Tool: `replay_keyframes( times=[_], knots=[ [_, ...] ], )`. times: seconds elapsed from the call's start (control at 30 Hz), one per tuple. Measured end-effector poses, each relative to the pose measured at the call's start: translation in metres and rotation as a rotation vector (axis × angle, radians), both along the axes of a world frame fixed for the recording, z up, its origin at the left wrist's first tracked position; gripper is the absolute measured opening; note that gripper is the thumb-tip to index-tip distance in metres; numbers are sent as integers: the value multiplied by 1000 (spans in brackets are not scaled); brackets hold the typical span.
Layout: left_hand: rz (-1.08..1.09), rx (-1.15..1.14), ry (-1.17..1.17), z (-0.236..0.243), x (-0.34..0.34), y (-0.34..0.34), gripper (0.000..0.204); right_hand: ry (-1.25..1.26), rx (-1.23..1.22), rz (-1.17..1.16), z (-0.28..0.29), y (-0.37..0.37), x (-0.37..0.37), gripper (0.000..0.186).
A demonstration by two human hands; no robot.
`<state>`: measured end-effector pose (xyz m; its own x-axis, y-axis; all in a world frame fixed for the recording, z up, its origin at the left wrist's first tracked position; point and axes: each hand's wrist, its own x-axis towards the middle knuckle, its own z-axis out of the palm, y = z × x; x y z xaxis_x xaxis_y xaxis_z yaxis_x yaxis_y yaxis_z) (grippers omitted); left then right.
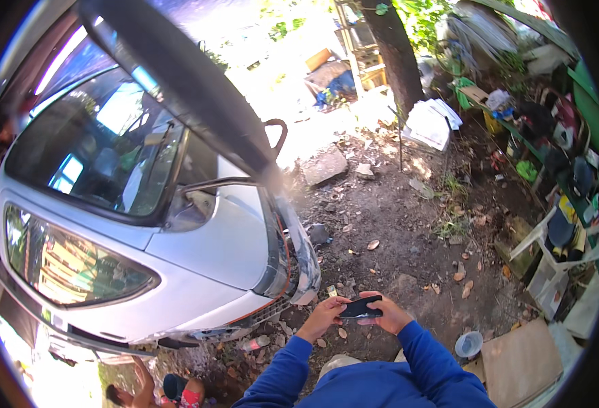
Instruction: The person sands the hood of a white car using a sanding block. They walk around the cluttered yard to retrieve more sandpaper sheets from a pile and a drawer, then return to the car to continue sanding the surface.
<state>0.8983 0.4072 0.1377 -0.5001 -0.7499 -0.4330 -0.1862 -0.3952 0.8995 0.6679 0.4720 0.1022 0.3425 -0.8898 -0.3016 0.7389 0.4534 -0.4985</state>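
Note:
A dark smartphone (358,309) lies sideways between my two hands, low in the middle of the view. My left hand (324,319) pinches its left end. My right hand (390,315) is wrapped round the right end, with the thumb over the dark face. Both forearms are in blue sleeves. Just left of my hands stands a silver car (204,255), its bumper corner close to my left wrist. A long dark padded panel edge (191,88) slants above the car, seemingly raised.
At lower left a person (136,391) is low beside the car, one arm raised to it. Leaf-strewn soil (381,251) lies ahead. Right stand a white plastic chair (548,234), clutter, a bucket (469,344) and a board (522,362). A tree trunk (392,54) rises far ahead.

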Motion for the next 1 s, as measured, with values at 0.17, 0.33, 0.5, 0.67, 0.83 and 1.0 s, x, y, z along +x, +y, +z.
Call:
replay_keyframes(
  times=[0.17, 0.33, 0.5, 0.67, 0.83, 1.0],
  knots=[
    [-298, -621, -790, 46, 48, -11, 32, -148, -141, 56, 18, -11, 61, 50],
    [-357, -1254, -843, 176, 140, -38, 37, -192, 34, 24, -10, -49, 151, 44],
    [-208, -1843, -1235, 390, 204, -71, 37, 164, -436, -213, 82, -188, 252, 53],
    [-203, -2061, -1690, 492, 269, -87, 36, 659, -745, -567, 176, -242, 340, 60],
    [-233, -1908, -1865, 516, 317, -97, 62, 846, -1027, -694, 159, -195, 413, 67],
    [-282, -2074, -1801, 509, 313, -115, 68, 787, -841, -618, 177, -324, 349, 65]
  ],
)
